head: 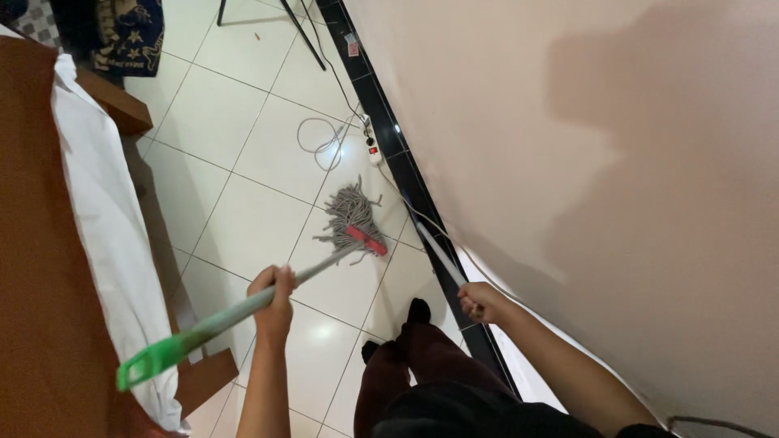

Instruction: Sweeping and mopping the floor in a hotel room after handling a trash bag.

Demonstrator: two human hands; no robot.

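While the left hand (274, 296) is clenched around the mop handle (243, 311) partway along its pale shaft, the right hand (479, 302) is closed on a thin white cable (438, 251) running along the foot of the wall. Left grip: fingers wrapped fully round the shaft, knuckles up. Right grip: pinching the cable, fingers curled, held close to the black baseboard (406, 174).

The handle slants from a green end cap (150, 362) at lower left up to the mop head (355, 217) on the white tiled floor (243, 146). Mop head: grey strings fanned out, red clamp bar at the near edge, lying flat on the tiles just beside the baseboard.

The cable leads up along the baseboard to a white power strip (373, 151) with a red switch, lying on the floor near the wall; a loop of white cord (318, 139) coils just beside it.

Person's legs in dark red trousers and dark socks (418, 311) stand between the two arms. Left of frame: brown wooden furniture (40, 243) with white cloth (101, 219) hanging over its edge. Right: plain pinkish wall (608, 162). Top: thin black stand legs (302, 32) and a dark patterned fabric (126, 36).
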